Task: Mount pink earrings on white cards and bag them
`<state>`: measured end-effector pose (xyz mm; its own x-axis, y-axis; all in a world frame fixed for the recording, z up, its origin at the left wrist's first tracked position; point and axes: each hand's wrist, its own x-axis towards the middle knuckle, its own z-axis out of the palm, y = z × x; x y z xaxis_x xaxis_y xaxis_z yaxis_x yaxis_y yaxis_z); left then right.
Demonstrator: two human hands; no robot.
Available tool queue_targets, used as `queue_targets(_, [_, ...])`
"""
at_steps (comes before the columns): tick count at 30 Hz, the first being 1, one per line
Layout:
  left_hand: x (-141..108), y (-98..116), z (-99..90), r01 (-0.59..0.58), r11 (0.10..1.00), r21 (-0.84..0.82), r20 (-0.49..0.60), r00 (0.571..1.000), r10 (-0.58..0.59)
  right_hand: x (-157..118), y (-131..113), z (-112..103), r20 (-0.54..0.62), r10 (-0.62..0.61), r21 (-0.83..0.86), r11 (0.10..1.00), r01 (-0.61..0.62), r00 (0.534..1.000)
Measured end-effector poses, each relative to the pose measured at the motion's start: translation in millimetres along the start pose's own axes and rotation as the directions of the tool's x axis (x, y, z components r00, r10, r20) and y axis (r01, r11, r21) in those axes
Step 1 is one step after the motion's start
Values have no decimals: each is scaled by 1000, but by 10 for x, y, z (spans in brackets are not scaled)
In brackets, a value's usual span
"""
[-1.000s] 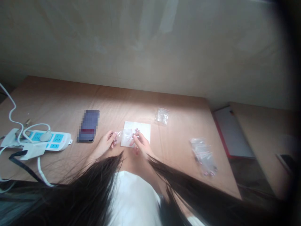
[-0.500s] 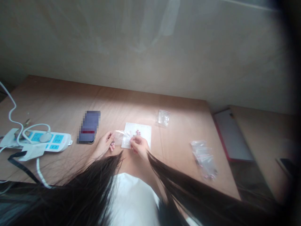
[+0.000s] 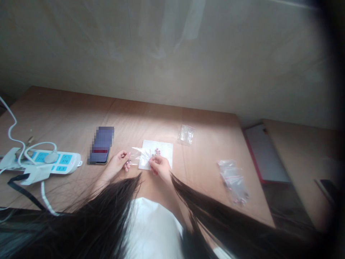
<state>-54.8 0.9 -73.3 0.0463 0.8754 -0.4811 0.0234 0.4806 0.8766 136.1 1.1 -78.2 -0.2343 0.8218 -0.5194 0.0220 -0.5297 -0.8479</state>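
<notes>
While the left hand (image 3: 117, 163) and right hand (image 3: 159, 169) pinch a clear bag (image 3: 140, 155) over a white card (image 3: 165, 147), the bag seems to need pulling open next.

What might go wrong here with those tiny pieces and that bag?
The small pink pieces lie loose on the white card, so a knock from the right hand might scatter them. The thin clear plastic bag between it and the left hand could slip. The long dark hair hanging near both hands might also get in the way.
</notes>
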Motion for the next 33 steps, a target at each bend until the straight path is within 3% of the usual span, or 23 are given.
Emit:
queue_targets(12, [9,-42,14,42,997,65,47,998,-45,36,46,-41,12,10,-9,1000,-10,1000])
queue_targets(18, [-19,-3,42,-11,1000,-13,37,999,11,22,30,-30,-7,8,12,1000,-8,1000])
queue_targets(27, [-19,9,31,-23,999,39,26,999,22,8,2,-35,0,-10,17,1000,10,1000])
queue_targets(33, [-59,102,75,-47,998,34,104,994,44,19,28,-58,20,-11,33,999,10,1000])
